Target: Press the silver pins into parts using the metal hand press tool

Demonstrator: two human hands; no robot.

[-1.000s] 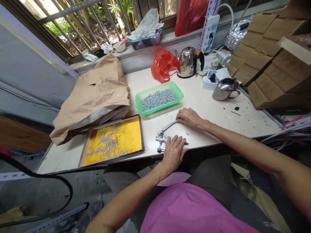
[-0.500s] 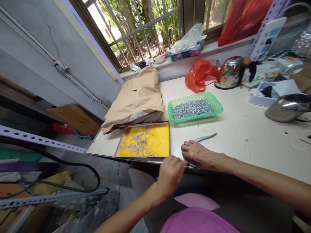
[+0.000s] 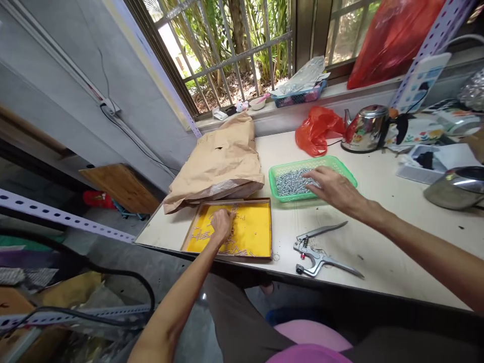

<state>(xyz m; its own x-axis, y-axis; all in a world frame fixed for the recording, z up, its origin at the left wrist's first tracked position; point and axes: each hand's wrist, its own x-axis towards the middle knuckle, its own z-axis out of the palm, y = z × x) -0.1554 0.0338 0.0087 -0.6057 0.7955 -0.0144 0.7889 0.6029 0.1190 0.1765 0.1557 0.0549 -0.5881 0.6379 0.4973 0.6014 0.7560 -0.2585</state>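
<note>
My left hand (image 3: 222, 225) reaches into the yellow-lined tray (image 3: 260, 237) near the table's front edge, fingers curled down among several small metal pins; what they pinch is hidden. My right hand (image 3: 329, 185) is over the green basket (image 3: 350, 175) full of small metal pieces, fingers bent down into them. A metal plier-like hand tool (image 3: 317, 252) lies free on the white table (image 3: 378, 237) between the tray and my right arm.
A brown paper sack (image 3: 223, 161) lies behind the tray. An orange plastic bag (image 3: 317, 128), a steel kettle (image 3: 365, 130) and a steel pot (image 3: 457, 187) stand further back and right. Window bars and a cluttered sill run along the rear. Perforated metal rails (image 3: 56, 217) lie at left.
Both hands left the tool at the table's front edge. My left hand moved left into the yellow tray, my right hand moved forward to the green basket. The view shifted left.
</note>
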